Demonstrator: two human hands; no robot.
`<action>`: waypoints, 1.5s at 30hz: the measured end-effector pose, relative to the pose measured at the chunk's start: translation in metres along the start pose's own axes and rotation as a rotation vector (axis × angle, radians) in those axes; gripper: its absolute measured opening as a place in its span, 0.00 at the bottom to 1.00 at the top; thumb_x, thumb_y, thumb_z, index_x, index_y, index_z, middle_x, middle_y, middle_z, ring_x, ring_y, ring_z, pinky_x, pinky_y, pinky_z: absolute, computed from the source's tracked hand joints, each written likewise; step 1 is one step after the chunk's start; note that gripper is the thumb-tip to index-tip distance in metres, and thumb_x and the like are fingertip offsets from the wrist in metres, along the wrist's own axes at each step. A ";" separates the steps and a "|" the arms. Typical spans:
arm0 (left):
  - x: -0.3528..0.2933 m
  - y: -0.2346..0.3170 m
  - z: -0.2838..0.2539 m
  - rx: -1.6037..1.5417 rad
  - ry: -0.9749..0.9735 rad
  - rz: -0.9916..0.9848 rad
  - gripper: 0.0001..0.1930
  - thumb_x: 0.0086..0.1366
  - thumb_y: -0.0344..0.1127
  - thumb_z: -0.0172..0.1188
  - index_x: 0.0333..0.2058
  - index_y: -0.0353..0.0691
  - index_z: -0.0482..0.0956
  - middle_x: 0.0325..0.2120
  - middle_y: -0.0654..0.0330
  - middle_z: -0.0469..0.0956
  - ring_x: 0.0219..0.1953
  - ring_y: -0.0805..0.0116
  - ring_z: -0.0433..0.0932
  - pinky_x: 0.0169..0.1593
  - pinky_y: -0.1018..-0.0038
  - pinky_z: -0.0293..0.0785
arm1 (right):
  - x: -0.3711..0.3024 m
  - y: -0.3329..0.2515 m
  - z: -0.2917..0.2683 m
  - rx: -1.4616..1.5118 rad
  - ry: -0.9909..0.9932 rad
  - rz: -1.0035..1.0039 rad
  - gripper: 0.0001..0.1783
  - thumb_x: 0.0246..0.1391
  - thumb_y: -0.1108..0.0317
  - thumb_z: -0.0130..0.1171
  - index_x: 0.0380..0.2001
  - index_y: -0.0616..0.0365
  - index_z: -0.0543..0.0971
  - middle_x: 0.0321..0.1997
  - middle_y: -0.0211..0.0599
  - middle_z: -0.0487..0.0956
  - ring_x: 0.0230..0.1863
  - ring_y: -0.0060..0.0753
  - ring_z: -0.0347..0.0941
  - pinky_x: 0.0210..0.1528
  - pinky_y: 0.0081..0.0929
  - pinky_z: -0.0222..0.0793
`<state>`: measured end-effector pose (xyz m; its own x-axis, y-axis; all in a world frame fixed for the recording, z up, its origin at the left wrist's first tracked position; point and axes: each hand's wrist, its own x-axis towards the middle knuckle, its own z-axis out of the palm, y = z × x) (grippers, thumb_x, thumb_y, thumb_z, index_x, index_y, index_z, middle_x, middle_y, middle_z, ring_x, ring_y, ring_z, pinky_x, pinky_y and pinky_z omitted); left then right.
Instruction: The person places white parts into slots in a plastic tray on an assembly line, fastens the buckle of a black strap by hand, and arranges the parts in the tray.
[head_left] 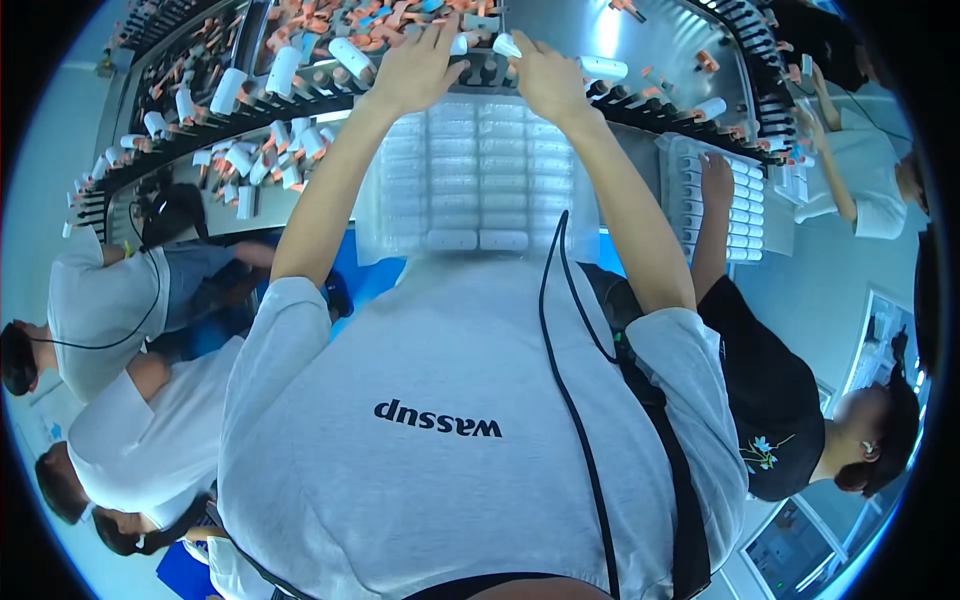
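Note:
My left hand (415, 72) reaches over the near edge of the machine, its fingers stretched out and its thumb apart. Just beyond its fingertips is a small white piece (459, 45); whether they touch is hard to tell. My right hand (548, 82) pinches another small white piece (507, 46) between thumb and fingers. Beneath both wrists, against my body, lies a transparent plastic tray (480, 165) with rows of compartments. White cylinders (453, 240) sit in its nearest row; what the other compartments hold is too blurred to make out.
A curved conveyor of dark pegs (325, 80) carries white cylinders (283, 70). Orange and grey parts (370, 20) pile up behind it. More white and orange pieces (250, 160) lie at left. A co-worker's hand (716, 180) is over another filled tray (745, 215) at right. People sit on both sides.

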<state>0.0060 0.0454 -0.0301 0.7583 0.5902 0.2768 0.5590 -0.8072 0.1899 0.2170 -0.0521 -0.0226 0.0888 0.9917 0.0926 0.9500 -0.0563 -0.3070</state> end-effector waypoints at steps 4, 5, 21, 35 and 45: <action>-0.025 0.015 -0.031 0.115 0.276 0.011 0.34 0.60 0.38 0.65 0.64 0.42 0.65 0.57 0.50 0.71 0.60 0.48 0.68 0.60 0.54 0.67 | -0.004 -0.024 -0.005 -0.027 0.582 -0.292 0.41 0.57 0.51 0.64 0.69 0.53 0.61 0.55 0.51 0.76 0.56 0.53 0.74 0.54 0.47 0.71; -0.042 0.032 -0.044 0.052 0.278 -0.027 0.29 0.58 0.36 0.66 0.59 0.42 0.71 0.52 0.50 0.74 0.56 0.48 0.72 0.55 0.54 0.71 | -0.016 -0.035 -0.012 0.115 0.549 -0.275 0.36 0.55 0.53 0.66 0.64 0.53 0.68 0.54 0.47 0.77 0.57 0.50 0.72 0.53 0.47 0.72; -0.206 0.125 -0.016 -0.365 -0.273 -0.096 0.15 0.50 0.29 0.70 0.39 0.40 0.81 0.37 0.59 0.75 0.40 0.59 0.76 0.43 0.63 0.76 | -0.211 -0.057 0.024 0.266 -0.241 -0.303 0.11 0.41 0.68 0.67 0.30 0.56 0.79 0.37 0.38 0.74 0.43 0.43 0.76 0.43 0.40 0.75; 0.001 0.046 -0.056 -0.518 0.281 -0.062 0.24 0.66 0.26 0.59 0.61 0.45 0.71 0.39 0.47 0.80 0.41 0.47 0.82 0.42 0.59 0.77 | -0.181 -0.016 -0.017 0.970 0.125 0.324 0.21 0.65 0.70 0.58 0.58 0.66 0.73 0.40 0.40 0.81 0.43 0.25 0.76 0.43 0.24 0.73; 0.026 -0.052 -0.038 -0.137 -0.344 0.173 0.19 0.68 0.32 0.53 0.58 0.46 0.74 0.48 0.55 0.80 0.48 0.52 0.80 0.49 0.56 0.76 | -0.112 0.025 -0.058 0.809 0.511 0.385 0.14 0.65 0.66 0.58 0.46 0.68 0.78 0.35 0.36 0.81 0.35 0.20 0.76 0.39 0.23 0.72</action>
<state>-0.0160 0.1028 0.0031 0.9181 0.3962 -0.0111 0.3813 -0.8751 0.2980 0.2485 -0.1717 0.0147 0.6406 0.7447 0.1872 0.3617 -0.0776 -0.9291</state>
